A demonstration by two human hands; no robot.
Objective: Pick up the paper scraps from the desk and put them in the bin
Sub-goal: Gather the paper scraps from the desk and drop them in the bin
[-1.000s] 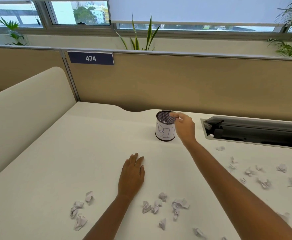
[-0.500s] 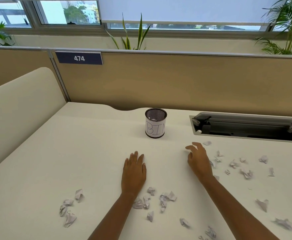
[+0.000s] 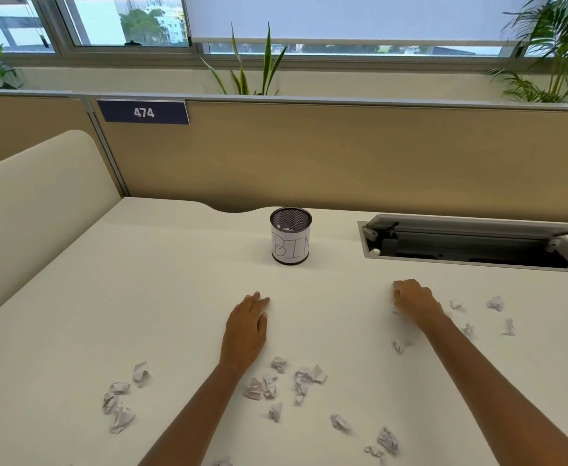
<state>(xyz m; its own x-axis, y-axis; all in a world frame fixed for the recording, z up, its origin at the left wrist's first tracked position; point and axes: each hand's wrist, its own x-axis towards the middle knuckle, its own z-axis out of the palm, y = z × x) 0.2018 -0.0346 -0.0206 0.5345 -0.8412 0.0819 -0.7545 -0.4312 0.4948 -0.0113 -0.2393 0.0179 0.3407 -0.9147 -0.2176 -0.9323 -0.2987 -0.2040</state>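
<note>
We have a few paper scraps (image 3: 287,227) in the bin (image 3: 291,235) at the back of the desk (image 3: 141,297), but lots of crumpled bits (image 3: 304,378) still lie near us. Our left hand (image 3: 247,326) lies flat, holding nothing. Our right hand (image 3: 412,299) curls down by some scraps; we cannot tell if it holds one.

Tan partition (image 3: 343,156) below daylit windows (image 3: 124,25)

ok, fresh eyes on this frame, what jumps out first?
Crumpled paper scraps litter the near half of the white desk. A small mesh cup labelled BIN stands upright at the centre back. The left hand lies flat on the desk; the right hand is curled down among the right-side scraps.
</note>
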